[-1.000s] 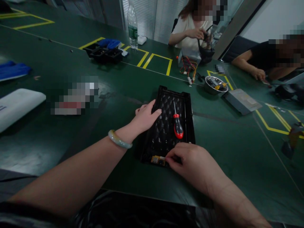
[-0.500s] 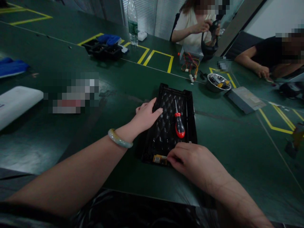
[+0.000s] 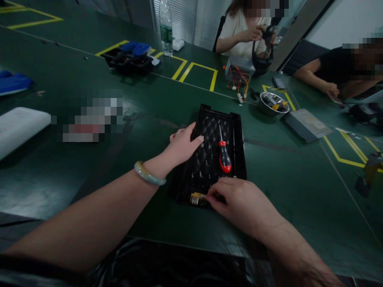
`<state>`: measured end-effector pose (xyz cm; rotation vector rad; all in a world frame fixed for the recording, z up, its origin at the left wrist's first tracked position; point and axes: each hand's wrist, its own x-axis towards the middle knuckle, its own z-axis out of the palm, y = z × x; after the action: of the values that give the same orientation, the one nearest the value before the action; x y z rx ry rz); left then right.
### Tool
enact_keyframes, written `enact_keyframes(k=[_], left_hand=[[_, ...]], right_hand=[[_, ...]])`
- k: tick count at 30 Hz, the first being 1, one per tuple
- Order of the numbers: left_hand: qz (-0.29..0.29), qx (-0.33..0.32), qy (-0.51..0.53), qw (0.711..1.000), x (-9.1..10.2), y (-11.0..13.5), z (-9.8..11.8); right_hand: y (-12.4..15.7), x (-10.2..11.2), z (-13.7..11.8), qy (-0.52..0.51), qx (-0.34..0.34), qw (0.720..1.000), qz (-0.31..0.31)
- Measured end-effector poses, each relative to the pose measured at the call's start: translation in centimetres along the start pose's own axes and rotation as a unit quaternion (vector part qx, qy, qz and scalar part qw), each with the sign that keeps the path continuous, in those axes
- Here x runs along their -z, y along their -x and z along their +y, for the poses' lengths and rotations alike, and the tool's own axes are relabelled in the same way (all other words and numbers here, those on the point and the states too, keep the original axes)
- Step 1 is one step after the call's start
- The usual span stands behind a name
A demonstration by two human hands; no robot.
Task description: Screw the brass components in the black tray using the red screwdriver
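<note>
A black plastic tray-like casing (image 3: 236, 135) lies on the green table in front of me. A red-handled screwdriver (image 3: 224, 156) rests inside it. My left hand (image 3: 182, 145), with a pale bangle on the wrist, lies flat on the casing's left edge, fingers stretched out. My right hand (image 3: 239, 199) is at the casing's near edge, fingers pinched on a small yellow circuit board (image 3: 196, 198) that sits in the near rim.
Two other people sit across the table, one handling a black device. Near them are a metal bowl (image 3: 273, 104), a wired power unit (image 3: 239, 73), a grey flat box (image 3: 306, 124). A water bottle (image 3: 166, 30), black bins (image 3: 128, 61) and a white pad (image 3: 18, 127) lie left.
My right hand has shifted slightly left along the casing's near edge, and the small board looks a little more tilted. My left hand has stayed put.
</note>
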<state>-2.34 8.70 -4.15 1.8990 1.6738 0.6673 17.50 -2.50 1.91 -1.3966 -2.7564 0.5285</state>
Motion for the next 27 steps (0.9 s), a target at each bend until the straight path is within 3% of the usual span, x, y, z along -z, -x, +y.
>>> enact_keyframes(k=[7,14,23,25,27], left_hand=[[0.000,0.005,-0.004,1.000,-0.1,0.0,0.0],[-0.007,0.020,-0.009,1.000,0.0,-0.2,0.2],[-0.001,0.022,0.003,1.000,0.0,-0.1,0.3],[-0.001,0.022,0.006,1.000,0.1,-0.1,0.4],[0.000,0.024,0.004,1.000,0.2,0.0,0.4]], right_hand=[[-0.2,-0.7,-0.4,-0.012,0.030,0.999,0.018],[-0.2,-0.5,-0.3,0.043,0.064,0.997,0.017],[-0.3,0.1,-0.2,-0.020,0.038,0.999,-0.013],[-0.4,0.7,0.3,-0.048,0.026,0.998,0.037],[-0.6,1.0,1.2,-0.047,-0.018,0.990,0.131]])
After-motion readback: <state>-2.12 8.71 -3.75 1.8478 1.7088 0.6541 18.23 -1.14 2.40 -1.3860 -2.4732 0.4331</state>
